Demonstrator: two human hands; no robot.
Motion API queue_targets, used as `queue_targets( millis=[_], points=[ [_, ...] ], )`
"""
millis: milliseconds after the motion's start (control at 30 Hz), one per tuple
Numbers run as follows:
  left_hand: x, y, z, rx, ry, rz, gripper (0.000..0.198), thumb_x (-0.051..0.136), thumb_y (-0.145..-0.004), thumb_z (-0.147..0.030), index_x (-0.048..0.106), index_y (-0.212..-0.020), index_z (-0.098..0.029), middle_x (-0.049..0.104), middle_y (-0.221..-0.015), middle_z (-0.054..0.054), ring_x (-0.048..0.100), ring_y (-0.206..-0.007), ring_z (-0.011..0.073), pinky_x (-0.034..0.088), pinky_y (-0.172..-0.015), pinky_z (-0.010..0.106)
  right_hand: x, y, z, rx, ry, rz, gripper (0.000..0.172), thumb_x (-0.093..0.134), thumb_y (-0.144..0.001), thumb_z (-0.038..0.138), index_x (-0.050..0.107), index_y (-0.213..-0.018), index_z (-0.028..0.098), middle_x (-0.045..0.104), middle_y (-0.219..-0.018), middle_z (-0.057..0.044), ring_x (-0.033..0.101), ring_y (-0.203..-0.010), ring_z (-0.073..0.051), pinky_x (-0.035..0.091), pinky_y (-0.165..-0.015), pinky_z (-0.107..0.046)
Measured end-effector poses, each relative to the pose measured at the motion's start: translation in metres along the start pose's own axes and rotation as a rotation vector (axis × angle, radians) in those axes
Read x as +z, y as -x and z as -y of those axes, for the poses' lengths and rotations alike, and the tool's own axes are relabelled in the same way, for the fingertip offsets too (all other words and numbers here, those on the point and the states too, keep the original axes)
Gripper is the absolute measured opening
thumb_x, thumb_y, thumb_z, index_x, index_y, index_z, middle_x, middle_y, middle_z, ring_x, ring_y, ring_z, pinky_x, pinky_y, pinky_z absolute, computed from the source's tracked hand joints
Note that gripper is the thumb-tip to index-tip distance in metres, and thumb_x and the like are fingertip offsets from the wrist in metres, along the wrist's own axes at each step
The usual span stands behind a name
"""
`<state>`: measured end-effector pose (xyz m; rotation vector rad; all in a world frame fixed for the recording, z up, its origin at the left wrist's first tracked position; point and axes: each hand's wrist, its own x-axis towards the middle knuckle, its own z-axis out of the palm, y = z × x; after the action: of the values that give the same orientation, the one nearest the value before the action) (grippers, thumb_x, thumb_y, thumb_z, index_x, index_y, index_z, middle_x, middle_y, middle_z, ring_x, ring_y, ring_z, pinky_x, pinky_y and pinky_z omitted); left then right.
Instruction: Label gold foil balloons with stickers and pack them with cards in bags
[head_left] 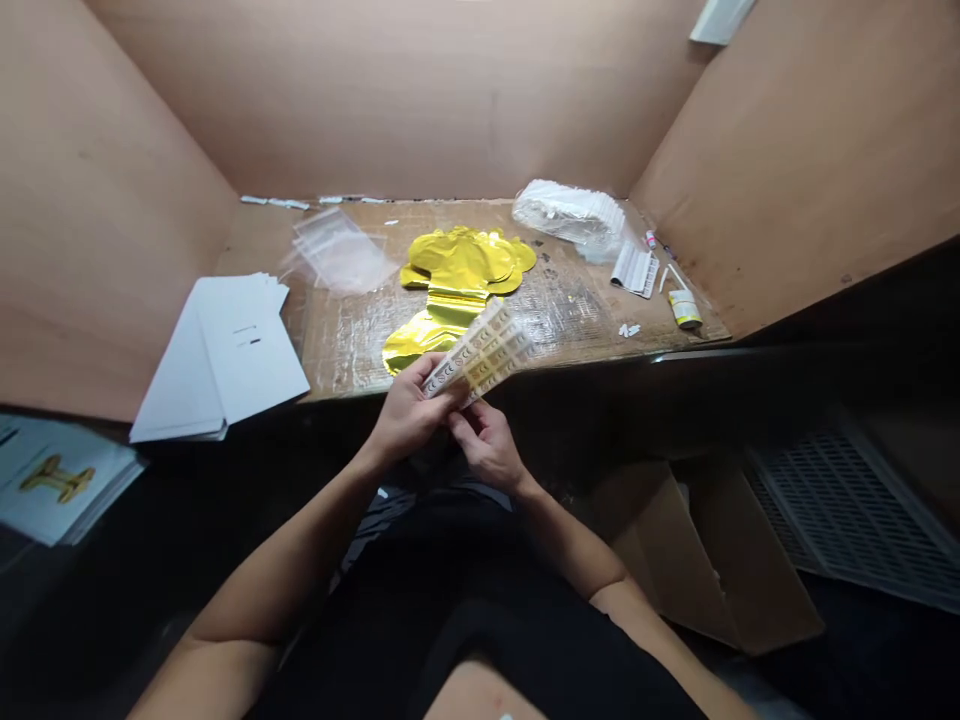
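My left hand (411, 412) is closed on a sheet of stickers (484, 350), gripping its near left end. Rows of small printed marks, including CE signs, cover the translucent-looking sheet, which is tilted up over the table's front edge. My right hand (491, 445) is closed at the sheet's lower edge, thumb and fingers pinched together close to the left fingers. Just beyond the sheet lies a stack of shiny gold foil balloons (461, 270), flat and uninflated, partly hidden by the sheet.
Clear plastic bags (341, 250) lie at the back left, white paper sheets (251, 350) at the left edge. A bundle in clear wrap (570, 212), a label strip (635, 270) and a small yellow-white roll (684, 308) sit right. Below are an open cardboard box (720, 560) and a crate (862, 500).
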<state>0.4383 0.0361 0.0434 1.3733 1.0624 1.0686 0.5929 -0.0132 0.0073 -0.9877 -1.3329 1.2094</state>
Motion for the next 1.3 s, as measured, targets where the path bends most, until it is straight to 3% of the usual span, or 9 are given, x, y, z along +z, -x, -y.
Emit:
queue_targets(
  millis=[167, 267, 367, 467, 600, 800, 1000, 1133, 1300],
  points=[
    [-0.045, 0.016, -0.005, -0.233, 0.072, 0.095, 0.053, 0.099, -0.065, -0.038, 0.072, -0.105, -0.015, 0.073, -0.087, 0.004, 0.066, -0.071, 0.0169, 0.054, -0.062, 0.026, -0.038, -0.001, 0.004, -0.042, 0.04, -0.241, 0.065, 0.082, -0.088, 0.065, 0.061, -0.134, 0.022, 0.073, -0.113, -0.01, 0.072, -0.096, -0.024, 0.061, -0.085, -0.035],
    [-0.059, 0.024, -0.004, -0.287, 0.038, 0.238, 0.046, 0.098, -0.067, -0.038, 0.074, -0.1, -0.016, 0.072, -0.082, 0.003, 0.065, -0.065, 0.0154, 0.051, -0.056, 0.023, -0.046, -0.009, 0.018, 0.04, -0.009, -0.036, 0.082, 0.094, -0.077, 0.058, 0.056, -0.142, 0.026, 0.073, -0.116, -0.007, 0.073, -0.093, -0.022, 0.062, -0.082, -0.034],
    [-0.063, 0.03, 0.002, -0.257, 0.086, 0.191, 0.044, 0.097, -0.072, -0.044, 0.073, -0.095, -0.014, 0.074, -0.085, 0.006, 0.069, -0.069, 0.017, 0.057, -0.061, 0.024, -0.035, -0.012, 0.026, 0.178, -0.021, 0.054, 0.049, 0.089, -0.083, 0.055, 0.073, -0.111, 0.019, 0.074, -0.094, -0.005, 0.071, -0.081, -0.021, 0.061, -0.075, -0.033],
    [-0.06, 0.04, 0.011, -0.19, 0.26, 0.032, 0.071, 0.097, -0.075, -0.048, 0.065, -0.131, -0.017, 0.08, -0.099, 0.009, 0.078, -0.08, 0.0234, 0.066, -0.075, 0.035, -0.019, -0.01, 0.021, 0.278, -0.068, -0.08, 0.045, 0.083, -0.088, 0.06, 0.073, -0.086, 0.016, 0.074, -0.082, -0.007, 0.071, -0.074, -0.022, 0.061, -0.07, -0.036],
    [-0.055, 0.058, 0.025, -0.127, 0.329, -0.002, 0.119, 0.098, -0.076, -0.044, 0.025, -0.169, -0.034, 0.081, -0.116, 0.009, 0.081, -0.09, 0.0273, 0.069, -0.081, 0.043, -0.008, -0.008, 0.01, 0.354, -0.167, -0.122, 0.044, 0.085, -0.087, 0.058, 0.072, -0.098, 0.017, 0.076, -0.082, -0.006, 0.072, -0.069, -0.022, 0.062, -0.067, -0.037],
    [-0.066, 0.065, 0.036, -0.161, 0.219, -0.034, 0.068, 0.098, -0.075, -0.041, 0.074, -0.133, -0.014, 0.08, -0.12, 0.015, 0.08, -0.106, 0.0306, 0.068, -0.094, 0.042, -0.008, -0.007, 0.009, 0.201, -0.167, -0.044, 0.084, 0.09, -0.085, 0.045, 0.042, -0.154, 0.037, 0.079, -0.101, 0.001, 0.074, -0.077, -0.017, 0.064, -0.075, -0.034],
    [-0.07, 0.062, 0.029, -0.239, 0.212, -0.165, 0.07, 0.099, -0.071, -0.044, 0.078, -0.129, -0.011, 0.082, -0.104, 0.014, 0.081, -0.095, 0.0301, 0.069, -0.093, 0.047, -0.013, -0.012, 0.011, 0.142, 0.069, 0.005, 0.042, 0.09, -0.085, 0.042, 0.079, -0.119, 0.02, 0.081, -0.108, -0.006, 0.076, -0.095, -0.021, 0.064, -0.091, -0.036],
    [-0.072, 0.065, 0.025, -0.167, 0.086, -0.309, 0.051, 0.099, -0.073, -0.045, 0.084, -0.11, -0.013, 0.081, -0.1, 0.011, 0.079, -0.091, 0.0283, 0.068, -0.091, 0.045, -0.008, -0.015, 0.016, 0.193, 0.037, -0.033, 0.033, 0.092, -0.083, 0.043, 0.083, -0.104, 0.02, 0.08, -0.1, -0.006, 0.076, -0.089, -0.022, 0.063, -0.085, -0.037],
    [-0.087, 0.06, 0.026, 0.021, -0.174, -0.253, 0.029, 0.089, -0.084, -0.045, 0.085, -0.098, -0.02, 0.074, -0.106, 0.009, 0.073, -0.104, 0.0258, 0.063, -0.099, 0.041, -0.011, -0.018, 0.019, 0.224, 0.12, -0.046, 0.028, 0.085, -0.09, 0.047, 0.08, -0.096, 0.02, 0.073, -0.089, -0.005, 0.067, -0.08, -0.02, 0.058, -0.076, -0.036]
  ],
)
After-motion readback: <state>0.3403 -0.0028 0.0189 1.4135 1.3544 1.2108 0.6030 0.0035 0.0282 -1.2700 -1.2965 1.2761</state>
